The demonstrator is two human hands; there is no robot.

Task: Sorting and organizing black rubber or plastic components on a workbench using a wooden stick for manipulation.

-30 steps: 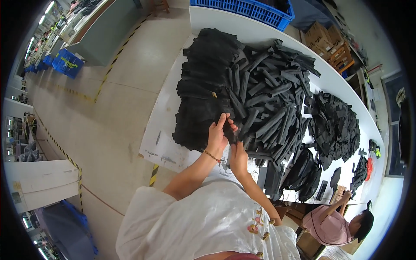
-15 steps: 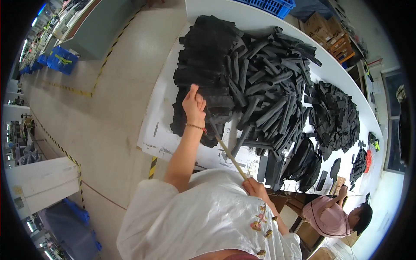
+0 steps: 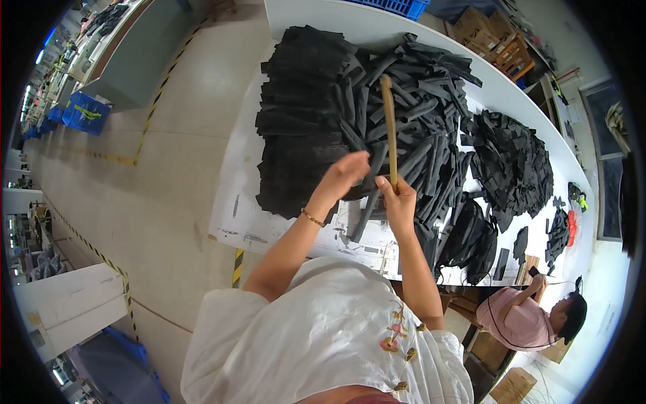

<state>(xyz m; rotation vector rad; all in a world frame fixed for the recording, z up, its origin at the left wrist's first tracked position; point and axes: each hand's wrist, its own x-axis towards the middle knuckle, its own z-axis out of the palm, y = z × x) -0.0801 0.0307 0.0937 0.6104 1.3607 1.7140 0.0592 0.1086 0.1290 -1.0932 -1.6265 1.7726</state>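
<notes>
A long pale wooden stick (image 3: 390, 128) stands nearly upright in the picture, its far end over the loose black pieces. My right hand (image 3: 400, 203) is closed around its near end, thumb along the side. My left hand (image 3: 342, 178) is beside it, over the near edge of the flat black fabric pieces (image 3: 299, 101). Its fingers are drawn together and slightly blurred; what they hold, if anything, is hidden. Rolled, tube-like black fabric pieces (image 3: 424, 148) lie in a loose heap behind and right of the stick.
All this lies on a white table (image 3: 232, 202) with a raised back edge. Farther right are another black heap (image 3: 515, 168) and a black plastic bag (image 3: 471, 246). A person in pink (image 3: 515, 316) works at the right. A blue crate (image 3: 397, 7) stands behind the table.
My right hand has moved forward from my body with the stick, which now points away, over the heap. My left hand has moved right and nearer, toward the stick.
</notes>
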